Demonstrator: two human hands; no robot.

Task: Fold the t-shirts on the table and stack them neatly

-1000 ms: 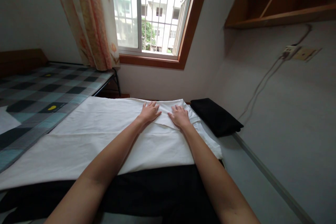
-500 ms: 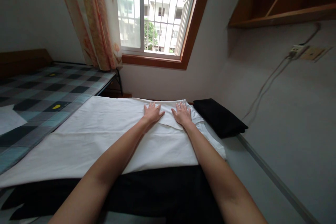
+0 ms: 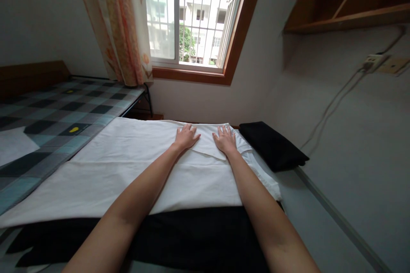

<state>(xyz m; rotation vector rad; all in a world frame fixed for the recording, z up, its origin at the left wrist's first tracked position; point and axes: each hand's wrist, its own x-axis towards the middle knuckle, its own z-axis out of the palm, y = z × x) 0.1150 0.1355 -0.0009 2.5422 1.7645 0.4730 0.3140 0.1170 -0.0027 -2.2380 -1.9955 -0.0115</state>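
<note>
White trousers, or a similar white garment point(image 3: 128, 179), lie spread out flat in front of me, with a gathered edge at the right end. Both palms rest on its far part. My left hand point(image 3: 186, 137) is flat with fingers spread, pressing the cloth near the far edge. To its right, my right hand point(image 3: 225, 140) also lies open on the cloth, close to a folded-over flap. Beneath the white garment's near edge, a black garment point(image 3: 198, 234) shows. Neither hand grips anything.
A folded black cloth point(image 3: 272, 145) sits at the right by the wall. Leftward is a bed with a checked mattress point(image 3: 96, 102) and a white paper-like sheet point(image 3: 16, 145). A curtain point(image 3: 123, 30) hangs beside the window; a wooden shelf point(image 3: 352, 19) and a cable point(image 3: 333, 102) are on the right wall.
The view has shifted slightly, so most things sit a little further right. My right hand has moved slightly away from the left; both stay flat on the white garment.
</note>
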